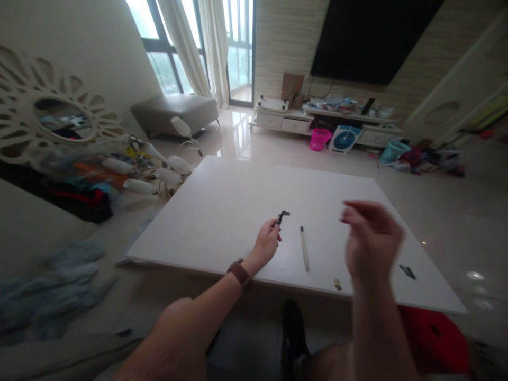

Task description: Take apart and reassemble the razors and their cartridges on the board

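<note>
My left hand (pixel 266 241), with a brown watch on the wrist, is closed on a small dark tool with a bent head (pixel 283 214) above the white tabletop (pixel 238 196). Its exact kind is too small to tell. Just right of it, a thin pale stick with a dark tip (pixel 304 250) lies lengthwise on the white surface. My right hand (pixel 373 241) is raised over the right part of the table, blurred, its fingers curled and tips pressed together; whatever they hold is not visible. Near that hand lie a small yellow-and-dark piece (pixel 337 284) and a short black item (pixel 407 272).
A lamp with several white shades (pixel 166 174) stands against the table's left side. A red stool-like object (pixel 432 338) is by the near right edge. Beyond are a grey bench (pixel 178 108), a pink bin (pixel 319 139) and a low cabinet (pixel 281 121).
</note>
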A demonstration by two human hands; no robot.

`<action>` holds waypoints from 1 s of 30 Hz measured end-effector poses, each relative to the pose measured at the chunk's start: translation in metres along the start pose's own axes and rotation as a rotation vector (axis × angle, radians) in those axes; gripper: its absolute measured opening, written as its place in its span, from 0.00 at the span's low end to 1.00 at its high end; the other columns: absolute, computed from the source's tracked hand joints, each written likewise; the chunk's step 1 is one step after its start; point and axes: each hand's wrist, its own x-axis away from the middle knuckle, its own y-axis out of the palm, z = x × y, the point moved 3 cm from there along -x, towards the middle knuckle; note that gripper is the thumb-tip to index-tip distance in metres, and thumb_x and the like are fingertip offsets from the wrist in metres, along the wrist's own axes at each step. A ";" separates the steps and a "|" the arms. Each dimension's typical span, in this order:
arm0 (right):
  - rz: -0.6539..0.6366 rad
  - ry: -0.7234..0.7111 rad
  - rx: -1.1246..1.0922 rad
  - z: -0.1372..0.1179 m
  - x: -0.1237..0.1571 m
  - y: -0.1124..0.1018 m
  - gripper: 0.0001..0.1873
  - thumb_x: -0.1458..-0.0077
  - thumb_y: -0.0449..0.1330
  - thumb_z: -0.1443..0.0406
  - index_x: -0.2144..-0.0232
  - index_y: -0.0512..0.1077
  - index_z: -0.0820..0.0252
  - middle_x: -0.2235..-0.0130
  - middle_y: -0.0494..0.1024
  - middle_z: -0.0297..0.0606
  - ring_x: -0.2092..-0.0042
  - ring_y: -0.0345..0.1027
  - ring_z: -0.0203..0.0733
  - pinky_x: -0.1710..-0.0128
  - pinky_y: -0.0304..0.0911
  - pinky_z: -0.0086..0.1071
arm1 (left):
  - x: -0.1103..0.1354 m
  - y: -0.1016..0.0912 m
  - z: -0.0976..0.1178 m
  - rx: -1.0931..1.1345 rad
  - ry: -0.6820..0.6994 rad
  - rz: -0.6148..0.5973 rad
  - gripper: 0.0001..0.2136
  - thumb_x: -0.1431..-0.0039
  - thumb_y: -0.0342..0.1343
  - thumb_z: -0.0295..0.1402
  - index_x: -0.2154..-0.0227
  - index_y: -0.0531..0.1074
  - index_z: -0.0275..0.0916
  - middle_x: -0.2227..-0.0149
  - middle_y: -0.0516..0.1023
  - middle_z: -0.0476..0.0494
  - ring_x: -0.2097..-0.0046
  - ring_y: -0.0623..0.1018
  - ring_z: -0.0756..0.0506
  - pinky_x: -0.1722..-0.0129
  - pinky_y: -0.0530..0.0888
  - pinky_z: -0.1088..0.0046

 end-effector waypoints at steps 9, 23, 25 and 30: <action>-0.173 0.136 0.138 0.016 0.027 0.032 0.08 0.45 0.59 0.66 0.62 0.76 0.58 0.61 0.77 0.39 0.59 0.71 0.43 0.63 0.66 0.36 | 0.004 0.005 0.002 0.118 -0.015 -0.123 0.13 0.40 0.52 0.38 0.54 0.65 0.40 0.71 0.67 0.53 0.79 0.67 0.54 0.86 0.60 0.81; -0.203 0.150 0.078 0.003 0.025 0.050 0.10 0.45 0.59 0.68 0.61 0.77 0.56 0.59 0.80 0.38 0.57 0.72 0.44 0.60 0.66 0.36 | 0.010 0.007 0.012 0.095 0.073 -0.170 0.13 0.45 0.58 0.38 0.59 0.69 0.37 0.73 0.71 0.52 0.75 0.75 0.51 0.76 0.71 0.77; -0.204 0.147 0.066 0.000 0.025 0.051 0.10 0.45 0.59 0.68 0.61 0.78 0.55 0.59 0.81 0.37 0.57 0.72 0.43 0.59 0.67 0.36 | 0.010 0.010 0.014 0.111 0.069 -0.168 0.12 0.45 0.56 0.37 0.61 0.69 0.37 0.75 0.70 0.53 0.77 0.73 0.52 0.79 0.69 0.78; -0.190 0.130 0.051 -0.005 0.023 0.052 0.10 0.44 0.60 0.69 0.62 0.79 0.54 0.60 0.81 0.37 0.57 0.73 0.43 0.58 0.67 0.37 | 0.012 0.016 0.017 0.140 0.081 -0.169 0.09 0.45 0.52 0.36 0.66 0.69 0.37 0.79 0.69 0.54 0.80 0.70 0.52 0.82 0.68 0.78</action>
